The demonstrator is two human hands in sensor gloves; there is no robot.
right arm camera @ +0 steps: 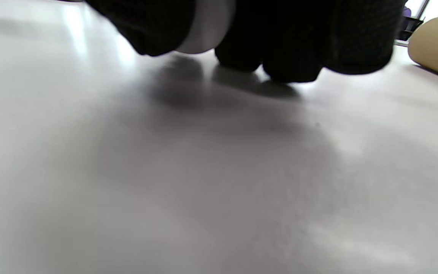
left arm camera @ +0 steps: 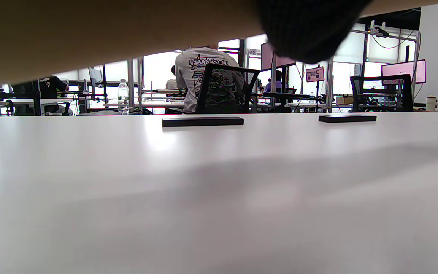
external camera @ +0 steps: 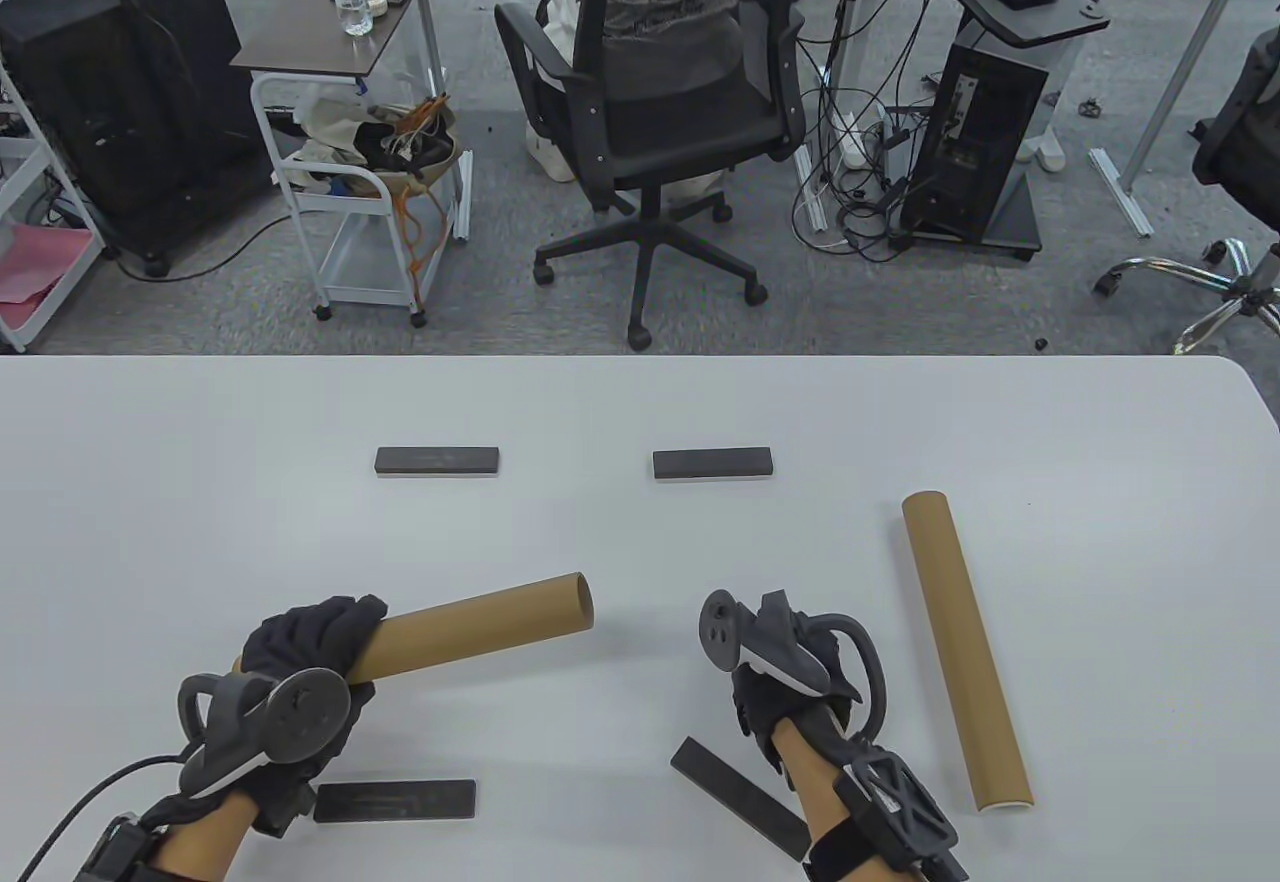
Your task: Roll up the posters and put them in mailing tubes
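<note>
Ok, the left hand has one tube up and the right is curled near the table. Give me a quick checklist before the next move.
1. Left hand grip on the held tube: ok, fingers wrap one end and the tube angles up to the right.
2. Held tube's open end free of a cap: ok, the end toward the table's middle shows hollow.
3. Right hand holding something: ok, a white round object sits between its curled fingers; what it is, cannot tell.
4. Second tube out of the way: ok, it lies flat to the right, apart from the hands.
5. Poster in view to roll: not ok, none seen on the table.
</note>
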